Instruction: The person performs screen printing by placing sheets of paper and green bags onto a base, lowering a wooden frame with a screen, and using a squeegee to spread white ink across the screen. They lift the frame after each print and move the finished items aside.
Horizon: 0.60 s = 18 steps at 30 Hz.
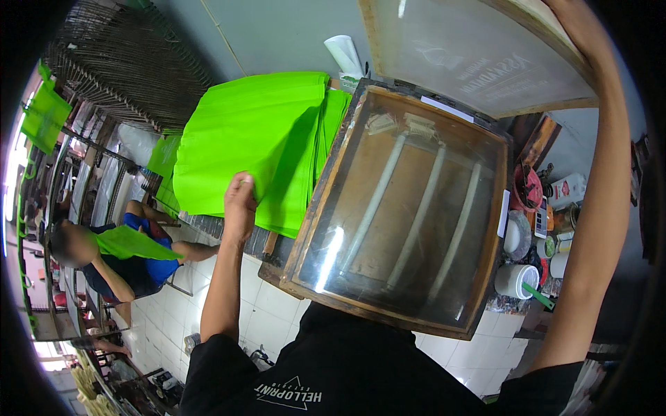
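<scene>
Over there the left hand (240,208) seems pinched on the top green sheet (243,132), on the stack (338,114) beside the glass-topped box (395,208), while the right hand (579,24) curls round the raised screen (479,48), which could drop onto the box if that grip slipped

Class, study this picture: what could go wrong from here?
The raised framed screen could drop onto the clear-topped box if the right hand slips. The left hand might disturb several layers of the green stack at once, since they lie close together.
</scene>
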Tool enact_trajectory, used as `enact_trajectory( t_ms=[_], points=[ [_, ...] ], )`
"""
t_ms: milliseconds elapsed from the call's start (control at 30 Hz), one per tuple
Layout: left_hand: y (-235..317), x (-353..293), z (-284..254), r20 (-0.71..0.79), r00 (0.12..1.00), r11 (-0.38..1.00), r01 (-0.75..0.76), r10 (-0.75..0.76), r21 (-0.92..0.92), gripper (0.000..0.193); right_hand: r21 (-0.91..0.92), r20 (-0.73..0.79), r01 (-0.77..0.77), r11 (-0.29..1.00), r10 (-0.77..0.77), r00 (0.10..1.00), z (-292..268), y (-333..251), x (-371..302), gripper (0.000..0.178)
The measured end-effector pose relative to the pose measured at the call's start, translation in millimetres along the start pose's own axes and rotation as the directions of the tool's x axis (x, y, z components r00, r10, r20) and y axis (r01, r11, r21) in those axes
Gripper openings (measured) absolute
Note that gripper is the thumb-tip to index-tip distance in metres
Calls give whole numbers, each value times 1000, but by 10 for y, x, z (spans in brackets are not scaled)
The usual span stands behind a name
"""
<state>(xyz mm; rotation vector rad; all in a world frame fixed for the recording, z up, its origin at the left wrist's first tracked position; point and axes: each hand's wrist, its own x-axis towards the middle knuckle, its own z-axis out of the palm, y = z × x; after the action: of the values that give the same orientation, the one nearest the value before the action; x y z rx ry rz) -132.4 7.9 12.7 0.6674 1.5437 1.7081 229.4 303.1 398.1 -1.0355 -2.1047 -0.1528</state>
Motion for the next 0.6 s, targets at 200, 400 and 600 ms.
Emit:
enact_trajectory(
  t_ms=[200, 400, 600],
  points=[
    [-224, -537, 1341, 766, 641, 808, -428, -44, 405, 25, -34, -44, 46, 998, -47, 998, 6, 96, 23, 42],
    [-703, -1405, 2441, 967, 240, 621, -772, 86, 137, 28, -52, 47, 90, 995, -87, 995, 9, 279, 182, 49],
    [-667, -1049, 3363, 872, 455, 684, -695, 180, 221, 42, -60, -18, 222, 973, -223, 975, 86, 504, 256, 51]
  ],
)
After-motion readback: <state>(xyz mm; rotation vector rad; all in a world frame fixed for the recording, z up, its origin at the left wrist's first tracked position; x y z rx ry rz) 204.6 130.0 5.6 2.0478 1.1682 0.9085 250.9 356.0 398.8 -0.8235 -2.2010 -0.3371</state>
